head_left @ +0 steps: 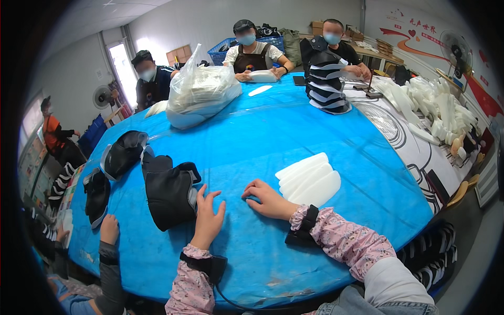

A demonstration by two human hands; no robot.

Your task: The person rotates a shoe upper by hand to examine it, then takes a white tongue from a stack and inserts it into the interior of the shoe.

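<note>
Black piece (167, 198) sits beside the spread left hand (209, 221), white strips (311, 181) seemingly unused near the loosely curled, empty right hand (272, 201).

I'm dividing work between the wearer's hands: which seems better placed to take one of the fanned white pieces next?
Probably the right hand: it looks empty and is just beside the fanned white pieces. The left hand is farther off, close to a black padded item.

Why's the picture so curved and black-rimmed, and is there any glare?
Head view: the fisheye lens curves the table and leaves a black rim; glare washes out the opening at left; the left hand and right hand look fairly sharp.
</note>
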